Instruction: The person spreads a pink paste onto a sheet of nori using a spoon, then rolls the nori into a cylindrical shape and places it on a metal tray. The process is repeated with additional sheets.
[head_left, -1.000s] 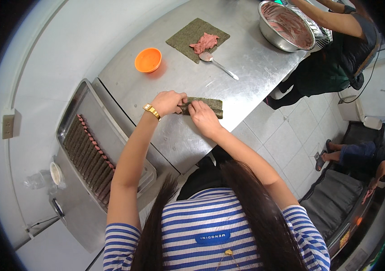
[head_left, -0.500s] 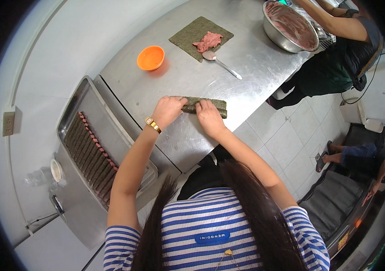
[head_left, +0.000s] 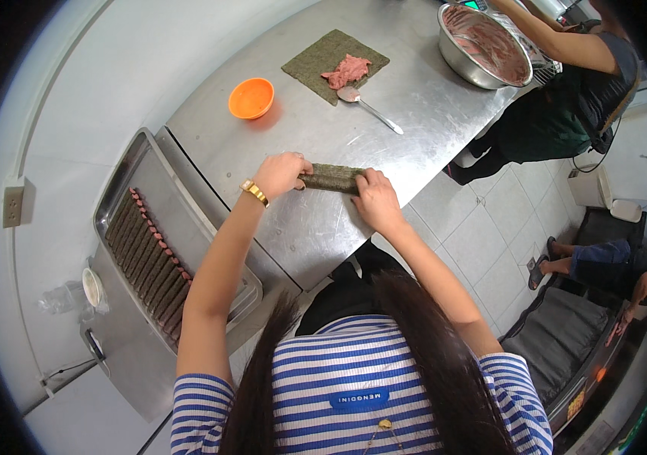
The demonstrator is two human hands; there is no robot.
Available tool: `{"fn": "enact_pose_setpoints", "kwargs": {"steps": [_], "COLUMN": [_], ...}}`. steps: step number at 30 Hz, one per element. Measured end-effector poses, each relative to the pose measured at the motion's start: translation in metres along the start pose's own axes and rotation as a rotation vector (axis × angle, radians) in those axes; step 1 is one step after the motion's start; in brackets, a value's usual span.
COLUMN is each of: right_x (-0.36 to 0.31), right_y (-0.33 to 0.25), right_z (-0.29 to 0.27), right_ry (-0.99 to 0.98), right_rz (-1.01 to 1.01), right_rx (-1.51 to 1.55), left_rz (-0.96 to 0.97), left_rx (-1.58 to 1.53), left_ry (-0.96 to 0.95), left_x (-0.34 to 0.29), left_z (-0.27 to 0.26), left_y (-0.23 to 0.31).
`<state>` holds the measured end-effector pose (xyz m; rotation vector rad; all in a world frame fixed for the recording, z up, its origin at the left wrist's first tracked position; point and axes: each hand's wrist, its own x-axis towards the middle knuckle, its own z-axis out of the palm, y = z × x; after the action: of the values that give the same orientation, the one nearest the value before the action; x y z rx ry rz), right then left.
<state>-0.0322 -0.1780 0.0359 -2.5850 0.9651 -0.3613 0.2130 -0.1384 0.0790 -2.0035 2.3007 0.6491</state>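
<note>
One seaweed roll (head_left: 331, 178) between left hand (head_left: 281, 173) and right hand (head_left: 379, 201), each end in a pinch

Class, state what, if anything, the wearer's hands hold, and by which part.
A seaweed roll: left hand at its left end, right hand at its right end.

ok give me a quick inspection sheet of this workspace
Surface: metal table, bright reflections.
Job's things: seaweed roll; flat seaweed sheet bearing pink paste, spoon at its edge; tray with a row of rolls; orange bowl.
Clutter: crumpled clear plastic, far left.
Hands: left hand and right hand grip the roll's opposite ends.
Cables: thin dark cable, lower left.
Surroundings: co-worker near large metal bowl; another person, far right.
</note>
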Motion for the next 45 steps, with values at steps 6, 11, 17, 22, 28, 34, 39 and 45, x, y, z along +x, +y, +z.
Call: {"fn": "enact_pose_setpoints", "kwargs": {"steps": [6, 11, 17, 22, 28, 34, 39, 45], "right_x": [0.040, 0.047, 0.048, 0.045, 0.022, 0.002, 0.019, 0.044], "right_y": [-0.030, -0.035, -0.032, -0.029, -0.006, 0.011, -0.001, -0.026], "right_z": [0.015, 0.026, 0.027, 0.028, 0.015, -0.006, -0.019, 0.004], "right_ry": [-0.045, -0.050, -0.066, -0.059, -0.078, -0.130, -0.159, -0.198], "right_rz": [-0.256, -0.279, -0.296, -0.264, -0.127, 0.022, -0.082, -0.150], "right_rx": [-0.042, -0.117, -0.117, -0.116, -0.107, -0.085, -0.002, 0.108], "left_rz": [-0.083, -0.044, -0.003, -0.053, -0.047, -0.043, -0.041, -0.020], "left_rx": [-0.116, -0.056, 0.148, 0.168, 0.160, 0.135, 0.166, 0.086], "left_ry": [-0.139, -0.016, 0.197, 0.213, 0.297, 0.254, 0.242, 0.178], "left_x": [0.015, 0.006, -0.013, -0.015, -0.020, -0.017, -0.014, -0.019], "left_z": [-0.012, -0.013, 0.007, 0.015, 0.019, 0.023, 0.026, 0.016], "left_y": [-0.005, -0.002, 0.011, 0.012, 0.014, 0.008, 0.006, -0.006]}}
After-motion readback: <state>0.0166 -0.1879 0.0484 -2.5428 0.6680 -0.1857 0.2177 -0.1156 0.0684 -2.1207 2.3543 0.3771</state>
